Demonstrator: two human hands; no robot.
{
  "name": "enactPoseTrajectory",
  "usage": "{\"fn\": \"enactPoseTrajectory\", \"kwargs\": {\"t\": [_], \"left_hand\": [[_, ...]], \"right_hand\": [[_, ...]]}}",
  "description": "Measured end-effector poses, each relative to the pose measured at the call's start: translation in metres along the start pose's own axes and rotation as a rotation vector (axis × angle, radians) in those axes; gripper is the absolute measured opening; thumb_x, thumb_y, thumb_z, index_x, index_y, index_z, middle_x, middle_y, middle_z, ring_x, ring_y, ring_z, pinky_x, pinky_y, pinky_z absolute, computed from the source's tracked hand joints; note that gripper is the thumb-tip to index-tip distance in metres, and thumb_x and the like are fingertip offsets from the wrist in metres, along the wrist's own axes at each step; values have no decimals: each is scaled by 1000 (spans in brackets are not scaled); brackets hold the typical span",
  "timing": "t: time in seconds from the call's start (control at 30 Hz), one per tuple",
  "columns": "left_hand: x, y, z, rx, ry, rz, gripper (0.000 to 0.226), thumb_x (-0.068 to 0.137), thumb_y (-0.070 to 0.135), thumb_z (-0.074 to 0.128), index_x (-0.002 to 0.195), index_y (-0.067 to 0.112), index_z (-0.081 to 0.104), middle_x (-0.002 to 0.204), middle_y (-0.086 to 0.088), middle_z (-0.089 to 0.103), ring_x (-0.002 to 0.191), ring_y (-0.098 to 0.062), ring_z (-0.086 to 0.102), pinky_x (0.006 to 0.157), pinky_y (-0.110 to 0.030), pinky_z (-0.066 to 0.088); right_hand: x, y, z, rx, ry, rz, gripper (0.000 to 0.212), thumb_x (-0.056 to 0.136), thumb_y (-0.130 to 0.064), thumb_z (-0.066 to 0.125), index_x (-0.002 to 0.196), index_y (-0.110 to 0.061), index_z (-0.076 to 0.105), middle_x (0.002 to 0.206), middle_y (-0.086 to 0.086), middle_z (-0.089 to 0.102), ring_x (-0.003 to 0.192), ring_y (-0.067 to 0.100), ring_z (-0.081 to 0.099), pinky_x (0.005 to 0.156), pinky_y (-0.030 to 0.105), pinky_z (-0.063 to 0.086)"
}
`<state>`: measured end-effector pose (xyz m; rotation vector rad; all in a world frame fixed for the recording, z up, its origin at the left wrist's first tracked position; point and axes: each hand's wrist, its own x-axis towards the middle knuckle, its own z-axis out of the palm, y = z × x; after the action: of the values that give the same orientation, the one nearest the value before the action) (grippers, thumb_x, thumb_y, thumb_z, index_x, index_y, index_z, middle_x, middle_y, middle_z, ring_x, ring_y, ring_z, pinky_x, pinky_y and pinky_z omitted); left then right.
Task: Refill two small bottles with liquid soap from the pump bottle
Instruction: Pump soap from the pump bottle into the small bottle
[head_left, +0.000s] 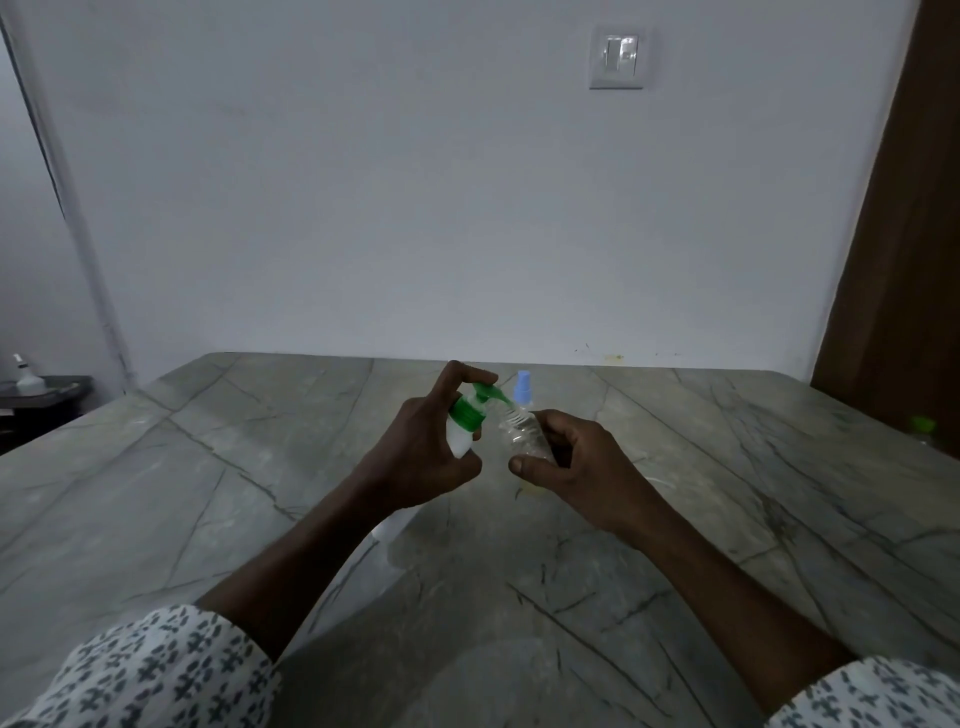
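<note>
Clearly the filling of the first small bottle is in hand. The left hand (415, 447) grips the pump bottle (467, 413), lifted off the bench (208, 467), fingers curled round its white body and the forefinger hooked over the green pump head. The green spout points right, at or just inside the mouth of the clear bottle (522, 436). That bottle is uncapped and tilted towards the spout, and the right hand (582, 457) pinches it between thumb and fingers above the bench. Whether any soap is in it yet is hard to tell.

The next move, by my reading, calls for a press of the forefinger on the pump head, with the spout kept over the narrow mouth — a small slip would put soap on the bench. The clear bottle should be kept steady, better more upright as it fills.

Counted from left to right:
- One pump bottle.
- Two small bottles — the clear one in hand and, just behind it, a blue-capped bottle (522, 387) that appears to stand on the bench, not yet opened.
- One green-capped thing (922, 426) at the far right edge, too blurred to name.
</note>
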<state>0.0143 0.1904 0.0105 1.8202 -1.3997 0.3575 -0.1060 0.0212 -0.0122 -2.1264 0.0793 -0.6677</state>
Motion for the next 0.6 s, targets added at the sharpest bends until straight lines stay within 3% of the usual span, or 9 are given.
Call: {"fn": "enactPoseTrajectory", "kwargs": {"t": [0.27, 0.47, 0.6], "left_hand": [[0, 1, 0, 3, -11, 14, 78, 68, 6, 75, 130, 32, 36, 88, 5, 66, 76, -5, 60, 63, -12, 49], [1, 0, 1, 3, -1, 5, 71, 69, 6, 77, 120, 34, 36, 92, 3, 66, 80, -4, 61, 67, -12, 52], [0, 0, 1, 16, 9, -3, 72, 69, 8, 77, 121, 37, 35, 93, 3, 66, 78, -4, 62, 65, -10, 51]], "right_hand": [[0, 1, -2, 21, 8, -2, 40, 81, -26, 77, 119, -22, 66, 105, -7, 74, 92, 9, 72, 85, 42, 59], [0, 2, 0, -42, -4, 4, 49, 80, -30, 77, 125, -21, 62, 110, -9, 71, 94, 5, 69, 85, 33, 59], [0, 2, 0, -30, -7, -5, 46, 81, -29, 76, 124, -22, 63, 110, -7, 72, 94, 8, 70, 86, 37, 59]]}}
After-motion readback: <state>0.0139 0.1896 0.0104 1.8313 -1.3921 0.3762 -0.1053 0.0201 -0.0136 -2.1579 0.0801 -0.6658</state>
